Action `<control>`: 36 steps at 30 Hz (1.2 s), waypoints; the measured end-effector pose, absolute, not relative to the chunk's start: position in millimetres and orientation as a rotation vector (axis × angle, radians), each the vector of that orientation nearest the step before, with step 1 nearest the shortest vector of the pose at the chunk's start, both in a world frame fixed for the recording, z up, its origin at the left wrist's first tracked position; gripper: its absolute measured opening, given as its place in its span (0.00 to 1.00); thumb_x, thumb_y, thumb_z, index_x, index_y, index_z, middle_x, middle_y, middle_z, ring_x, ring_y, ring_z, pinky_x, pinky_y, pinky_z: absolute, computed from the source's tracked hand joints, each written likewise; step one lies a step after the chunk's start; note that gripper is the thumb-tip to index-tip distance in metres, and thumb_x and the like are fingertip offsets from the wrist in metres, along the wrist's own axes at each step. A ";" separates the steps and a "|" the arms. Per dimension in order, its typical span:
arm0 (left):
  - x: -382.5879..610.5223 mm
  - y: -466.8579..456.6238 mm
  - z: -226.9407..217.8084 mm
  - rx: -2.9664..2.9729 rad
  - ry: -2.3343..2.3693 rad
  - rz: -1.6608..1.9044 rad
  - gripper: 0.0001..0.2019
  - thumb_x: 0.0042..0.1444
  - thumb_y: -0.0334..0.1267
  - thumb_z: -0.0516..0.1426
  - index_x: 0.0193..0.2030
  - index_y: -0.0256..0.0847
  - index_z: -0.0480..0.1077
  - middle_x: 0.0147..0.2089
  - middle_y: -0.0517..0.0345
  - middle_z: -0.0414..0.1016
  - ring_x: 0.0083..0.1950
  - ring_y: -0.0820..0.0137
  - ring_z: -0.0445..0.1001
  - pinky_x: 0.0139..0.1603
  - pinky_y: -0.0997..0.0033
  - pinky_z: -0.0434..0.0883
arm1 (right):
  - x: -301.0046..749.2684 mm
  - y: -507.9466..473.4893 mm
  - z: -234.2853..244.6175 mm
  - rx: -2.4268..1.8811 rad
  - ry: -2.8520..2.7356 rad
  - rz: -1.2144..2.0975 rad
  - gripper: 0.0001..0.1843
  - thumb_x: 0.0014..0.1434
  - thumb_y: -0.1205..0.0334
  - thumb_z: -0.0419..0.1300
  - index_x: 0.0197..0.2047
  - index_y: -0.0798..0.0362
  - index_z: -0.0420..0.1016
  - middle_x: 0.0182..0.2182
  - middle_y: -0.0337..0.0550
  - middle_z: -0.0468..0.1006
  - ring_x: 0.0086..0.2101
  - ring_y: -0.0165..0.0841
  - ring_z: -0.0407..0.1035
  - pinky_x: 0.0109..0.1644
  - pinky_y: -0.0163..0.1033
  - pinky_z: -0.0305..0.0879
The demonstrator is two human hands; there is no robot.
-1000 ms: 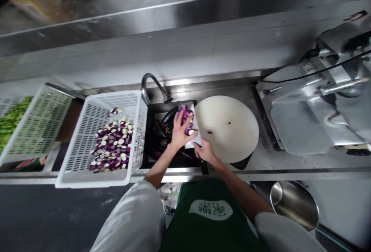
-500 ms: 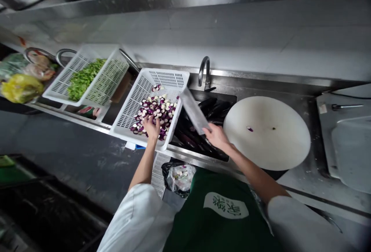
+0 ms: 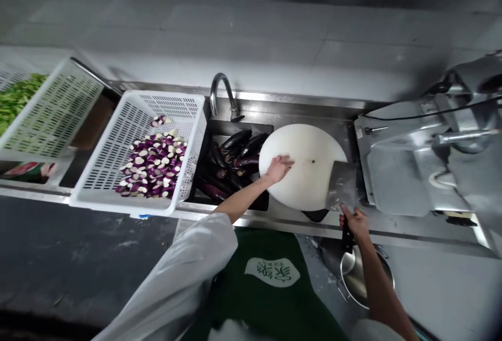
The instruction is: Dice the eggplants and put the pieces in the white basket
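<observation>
My left hand reaches over the left part of the round white cutting board, its fingers stretched out and apart. Whether the small eggplant piece lies under the fingertips is hidden. A broad-bladed cleaver is in my right hand, gripped by its black handle, its blade flat over the board's right edge. Whole dark eggplants lie in the sink just left of the board. Farther left, a white perforated basket holds many cut purple-and-white eggplant pieces.
A curved faucet rises behind the sink. Another white basket with chopped greens stands at the far left. Metal equipment borders the board on the right. Below my right forearm is a metal pot.
My left hand has left the basket of cut eggplant and moved right onto the board. The cleaver has gone from the basket's rim to the board's right edge. The view has turned right.
</observation>
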State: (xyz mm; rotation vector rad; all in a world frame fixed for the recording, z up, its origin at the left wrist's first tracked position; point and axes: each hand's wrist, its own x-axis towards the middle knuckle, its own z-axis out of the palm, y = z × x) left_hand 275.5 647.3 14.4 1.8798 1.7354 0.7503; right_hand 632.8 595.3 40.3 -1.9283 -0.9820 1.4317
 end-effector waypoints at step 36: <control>-35.4 309.6 106.5 0.779 3.109 1.326 0.11 0.62 0.34 0.57 0.49 0.37 0.77 0.50 0.47 0.78 0.49 0.63 0.76 0.55 0.59 0.74 | 387.6 536.8 46.0 -1.185 -2.267 2.130 0.32 0.50 0.26 0.63 0.30 0.48 0.66 0.14 0.33 0.67 0.13 0.30 0.60 0.15 0.36 0.57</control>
